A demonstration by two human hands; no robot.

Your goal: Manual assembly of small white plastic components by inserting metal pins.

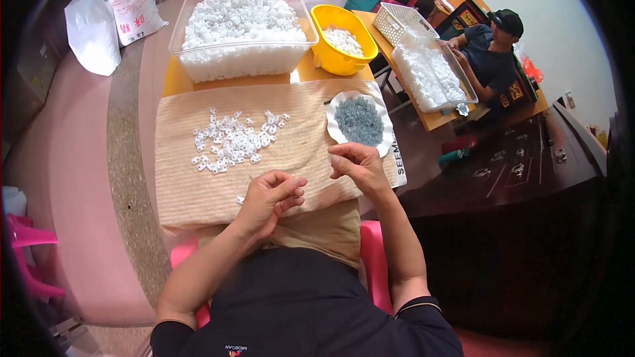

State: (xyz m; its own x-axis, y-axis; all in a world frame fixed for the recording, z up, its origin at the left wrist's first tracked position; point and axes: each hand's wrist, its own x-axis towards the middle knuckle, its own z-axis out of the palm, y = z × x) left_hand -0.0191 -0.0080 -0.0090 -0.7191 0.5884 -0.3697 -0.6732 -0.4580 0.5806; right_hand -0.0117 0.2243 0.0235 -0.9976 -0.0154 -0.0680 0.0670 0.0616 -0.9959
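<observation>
My left hand (272, 199) is raised over the near edge of a striped beige cloth (304, 116), its fingers curled and the thumb pressed to the index finger. Whatever it may hold is hidden. To its right, my right hand (361, 168) pinches with thumb and index finger, just below a white scalloped plate (333, 118). Anything in that pinch is too small to name. The plate holds a heap of small grey metal pieces (359, 121), perhaps screws or pins. Small white plastic parts with holes (241, 144) lie loosely piled beyond my left hand; a single one (240, 199) sits beside it.
Behind the cloth stand a large clear bin (245, 59) full of white parts and a yellow tub (344, 63). At right, a person (493, 53) sits by another filled bin (433, 82). White sacks (132, 3) and a pink stool (30, 251) are at left.
</observation>
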